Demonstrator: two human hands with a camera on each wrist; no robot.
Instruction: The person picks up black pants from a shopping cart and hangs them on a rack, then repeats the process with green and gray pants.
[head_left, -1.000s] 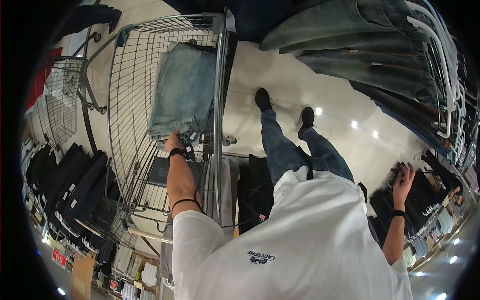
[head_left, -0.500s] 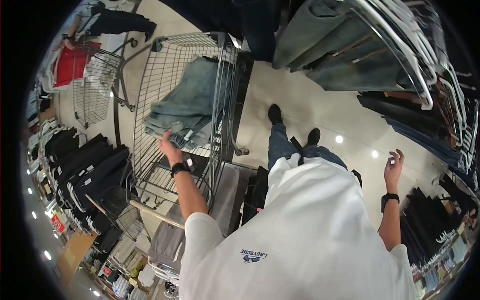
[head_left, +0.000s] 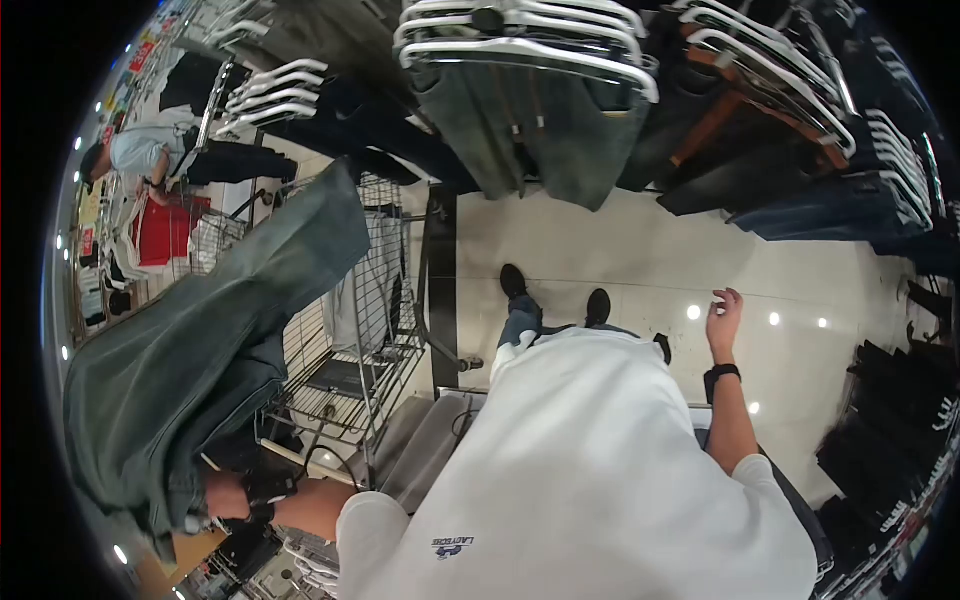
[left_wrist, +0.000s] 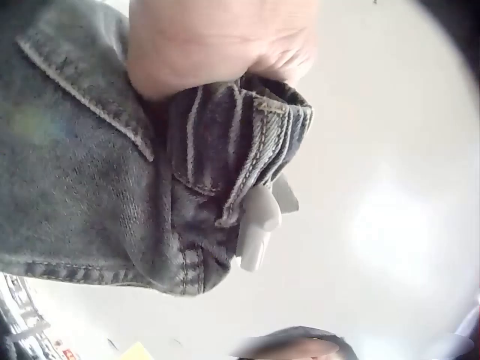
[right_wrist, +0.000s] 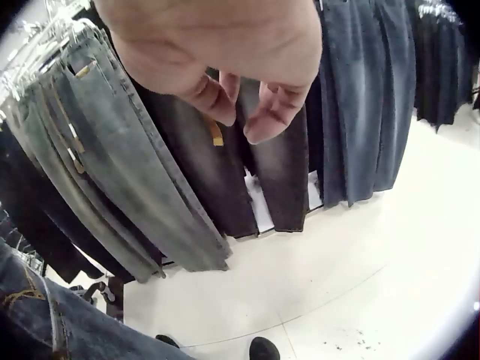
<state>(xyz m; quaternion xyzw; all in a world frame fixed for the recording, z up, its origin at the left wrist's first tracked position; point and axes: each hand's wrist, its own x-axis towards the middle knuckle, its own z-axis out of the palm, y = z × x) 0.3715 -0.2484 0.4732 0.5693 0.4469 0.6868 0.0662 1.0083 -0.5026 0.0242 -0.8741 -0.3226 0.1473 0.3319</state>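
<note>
A pair of grey-green jeans [head_left: 200,350] hangs unfolded over the left part of the head view, its legs reaching across the cart. My left hand [head_left: 226,495] grips its waistband. In the left wrist view my left hand [left_wrist: 225,45] has the bunched waistband [left_wrist: 240,142] in its grasp, with a white plastic tag [left_wrist: 259,221] attached below. My right hand [head_left: 724,320] is held out over the floor, holding nothing; in the right wrist view the right hand [right_wrist: 225,60] has its fingers loosely bent, in front of hanging jeans [right_wrist: 127,142].
A wire shopping cart [head_left: 375,390] stands at the left with light grey clothing [head_left: 350,310] in it. Racks of jeans on white hangers [head_left: 530,48] line the far side. Dark trousers [head_left: 875,430] hang at the right. Another person [head_left: 145,155] stands at the upper left.
My left hand has lifted the jeans out of the cart and moved toward the lower left; the jeans have unfolded. My view has turned toward the racks. The right hand remains empty.
</note>
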